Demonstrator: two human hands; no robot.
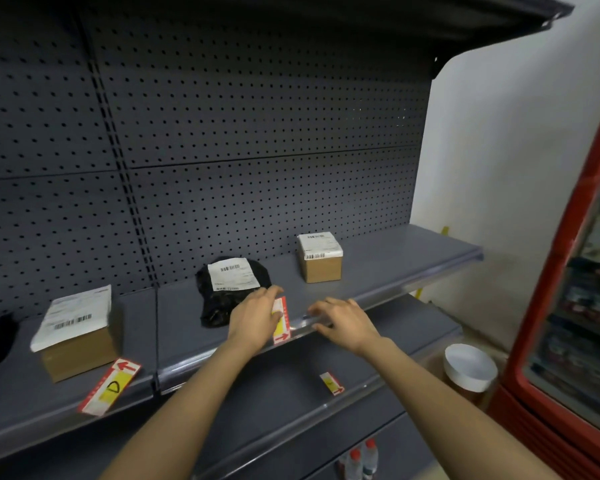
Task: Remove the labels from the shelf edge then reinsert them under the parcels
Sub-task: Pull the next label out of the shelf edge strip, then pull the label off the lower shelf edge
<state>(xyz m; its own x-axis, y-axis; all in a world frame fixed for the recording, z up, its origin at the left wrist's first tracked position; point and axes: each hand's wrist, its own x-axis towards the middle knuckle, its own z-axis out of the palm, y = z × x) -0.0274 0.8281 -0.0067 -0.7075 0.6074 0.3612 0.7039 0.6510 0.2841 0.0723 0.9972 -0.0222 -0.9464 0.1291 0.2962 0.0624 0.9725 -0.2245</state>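
My left hand (257, 315) grips a red, white and yellow label (281, 322) that stands on end at the clear shelf edge strip (378, 299), just in front of the black bag parcel (227, 289). My right hand (343, 320) rests on the strip to the right of that label, fingers spread, holding nothing. A second label (110, 386) lies flat on the shelf, one end touching the left cardboard parcel (78, 336). A small cardboard parcel (320, 256) stands farther right on the same shelf. A third label (331, 383) lies on the lower shelf.
The grey shelf (388, 268) backs onto a perforated panel (222, 133). A red-framed fridge door (568, 271) stands at the right. A white tub (470, 367) sits low beside it, and bottles (361, 460) stand on the bottom shelf.
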